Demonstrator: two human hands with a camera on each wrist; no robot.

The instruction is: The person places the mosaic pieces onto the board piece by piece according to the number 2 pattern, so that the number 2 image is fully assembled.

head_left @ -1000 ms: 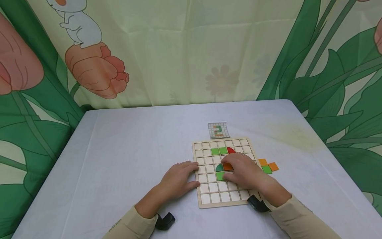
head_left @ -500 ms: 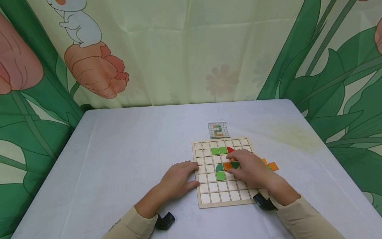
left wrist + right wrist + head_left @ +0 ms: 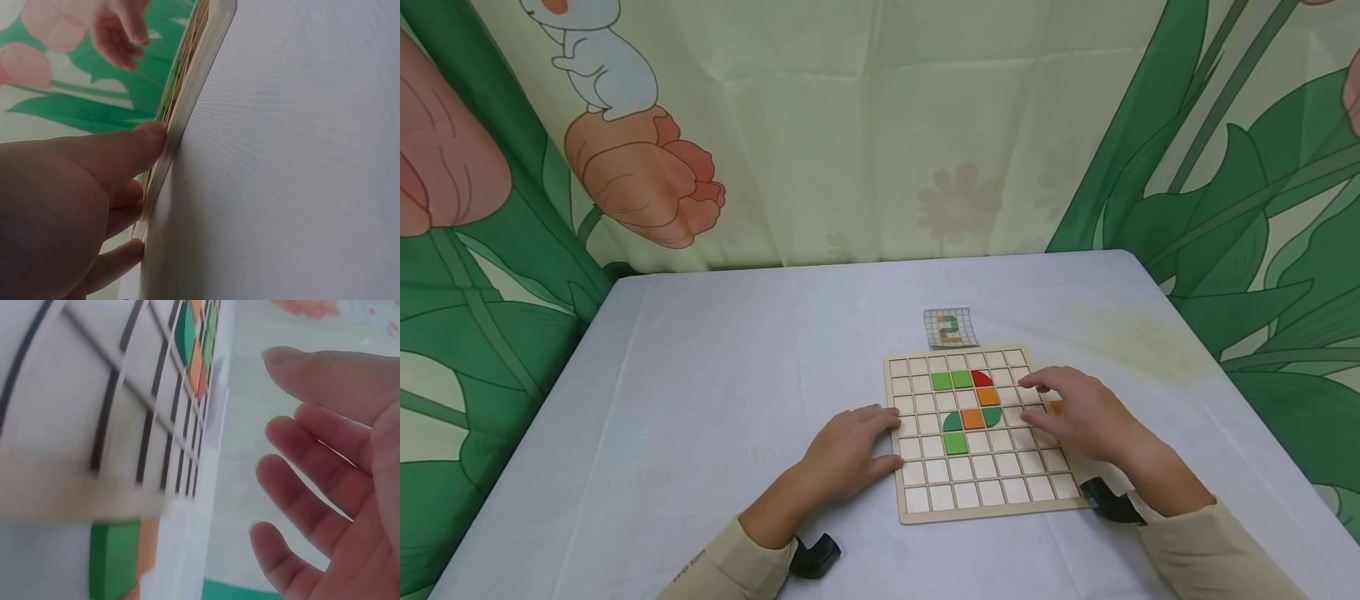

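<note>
A pale wooden grid board [image 3: 977, 497] lies on the table with colored tiles set in its cells. Two green squares and a red quarter-circle tile [image 3: 981, 378] form the upper row. Beneath the red one come an orange square [image 3: 988, 396] and a teal quarter-circle tile [image 3: 992, 416]. Another orange square, a second teal piece and a green square [image 3: 955, 442] lie left and below. My left hand [image 3: 850, 446] touches the board's left edge with its fingertips and thumb. Above the board's right edge, my right hand [image 3: 1086, 417] is held with fingers apart, nothing between them.
Behind the board lies a small pattern card [image 3: 951, 327] with a printed grid. Loose tiles sit off the board's right side, mostly hidden by my right hand in the head view; a green tile [image 3: 115, 559] and orange ones show in the right wrist view.
My right hand has moved right, from over the middle tiles to the board's right edge, uncovering the orange and teal tiles. The left hand stays in place.
</note>
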